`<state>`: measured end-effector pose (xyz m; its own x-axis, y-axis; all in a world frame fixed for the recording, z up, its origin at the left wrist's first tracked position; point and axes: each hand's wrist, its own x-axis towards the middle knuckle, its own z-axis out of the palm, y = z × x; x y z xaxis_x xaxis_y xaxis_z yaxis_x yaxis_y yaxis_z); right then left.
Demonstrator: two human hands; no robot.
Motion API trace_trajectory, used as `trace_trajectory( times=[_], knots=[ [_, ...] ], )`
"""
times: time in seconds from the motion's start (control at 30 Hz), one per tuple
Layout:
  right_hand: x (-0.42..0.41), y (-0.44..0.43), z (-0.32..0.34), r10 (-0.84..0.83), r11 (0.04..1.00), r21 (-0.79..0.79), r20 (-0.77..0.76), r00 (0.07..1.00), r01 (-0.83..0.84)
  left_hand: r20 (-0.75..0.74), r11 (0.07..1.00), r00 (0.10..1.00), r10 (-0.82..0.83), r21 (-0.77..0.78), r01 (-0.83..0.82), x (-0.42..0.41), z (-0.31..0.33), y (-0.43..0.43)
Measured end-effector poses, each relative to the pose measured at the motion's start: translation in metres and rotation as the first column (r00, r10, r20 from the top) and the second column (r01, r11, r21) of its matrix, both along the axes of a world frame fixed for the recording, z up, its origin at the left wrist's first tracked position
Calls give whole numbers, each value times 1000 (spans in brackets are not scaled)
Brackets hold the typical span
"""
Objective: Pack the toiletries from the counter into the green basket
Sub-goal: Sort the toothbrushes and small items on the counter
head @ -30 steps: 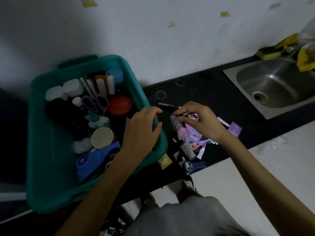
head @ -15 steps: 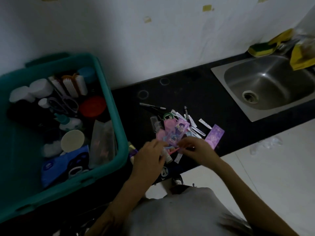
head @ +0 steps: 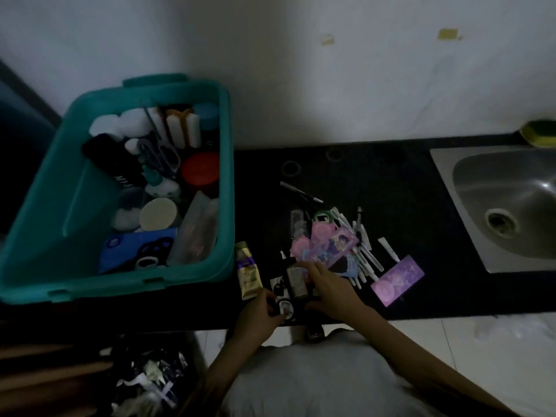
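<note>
The green basket (head: 224, 182) stands on the left of the black counter (head: 391, 191), full of bottles, jars, brushes and scissors. A heap of small toiletries (head: 328, 245), pink and purple packets, a comb and white sticks, lies to its right. A gold tube (head: 248, 270) lies by the basket's near corner. My left hand (head: 258, 317) curls round a small dark round item (head: 285, 308) at the counter's front edge. My right hand (head: 329, 288) rests with its fingers on a small dark bottle (head: 294, 279) and the heap's near side.
A steel sink (head: 505, 206) is set in the counter at the right, with a yellow-green sponge (head: 538, 135) behind it. A purple packet (head: 397, 279) lies apart from the heap. A white wall rises behind. Clutter sits on the floor at lower left.
Both hands slid from the pink packets toward the counter's front edge. The left hand now curls on a small round item; the right now lies on the dark bottle. The view shifted left.
</note>
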<state>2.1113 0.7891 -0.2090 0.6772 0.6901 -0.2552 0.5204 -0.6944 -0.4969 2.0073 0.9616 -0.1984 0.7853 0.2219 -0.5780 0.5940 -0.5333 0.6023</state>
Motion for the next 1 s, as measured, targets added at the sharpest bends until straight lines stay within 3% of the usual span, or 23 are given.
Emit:
trace_trajectory(
  times=[0.17, 0.43, 0.77, 1.0],
  knots=[
    [18, 5, 0, -22, 999, 43, 28, 999, 20, 74, 967, 970, 230, -129, -219, 15, -2, -10],
    [42, 1, 0, -109, 992, 62, 43, 993, 107, 96, 877, 885, 455, -218, -428, 36, -4, -26],
    [42, -27, 3, -226, 954, 198, -13, 974, 224, 135, 884, 880, 455, -185, -428, 50, -8, -33],
    [52, -52, 8, -425, 865, 262, -73, 902, 428, 179, 894, 881, 439, -191, -406, 62, -7, -31]
  ],
)
